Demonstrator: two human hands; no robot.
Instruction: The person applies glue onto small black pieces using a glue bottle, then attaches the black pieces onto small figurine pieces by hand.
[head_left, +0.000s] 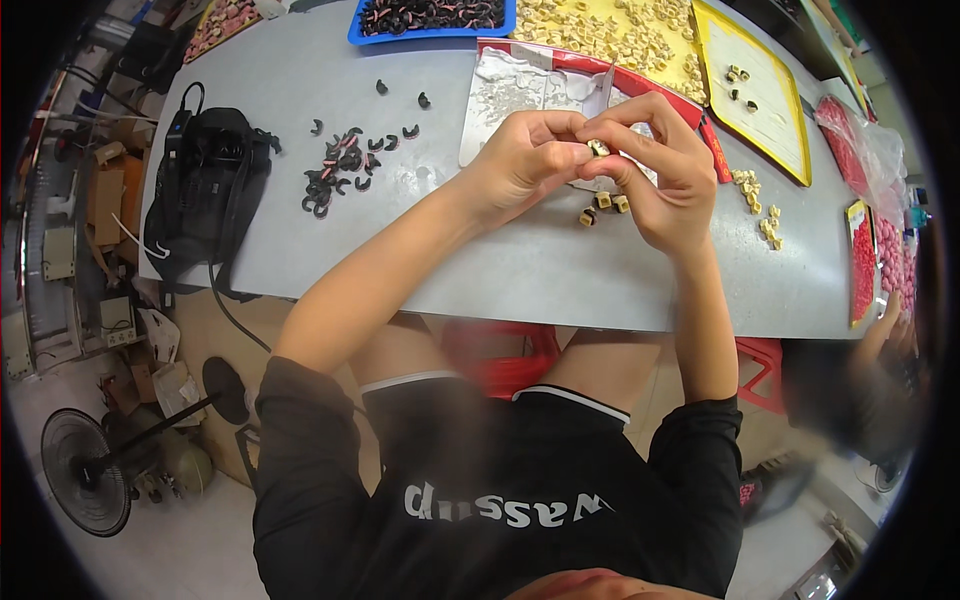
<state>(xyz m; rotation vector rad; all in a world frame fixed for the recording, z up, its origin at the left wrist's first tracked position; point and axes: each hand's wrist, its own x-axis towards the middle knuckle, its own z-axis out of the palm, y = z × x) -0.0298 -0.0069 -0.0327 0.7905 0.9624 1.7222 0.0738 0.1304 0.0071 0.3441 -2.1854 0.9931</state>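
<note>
While both hands meet above the worktop [520,270], I log: left hand [525,160] and right hand [665,185] fingers [585,152] pinched shut on one small tan bead [598,148]; loose tan beads [603,205] just below.

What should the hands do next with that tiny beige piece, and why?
Probably set the small beige piece down with the finished beige pieces on the grey table. Both the left hand and the right hand pinch it between their fingers just above that little group, and loose black clips wait to the left for the next one.
</note>
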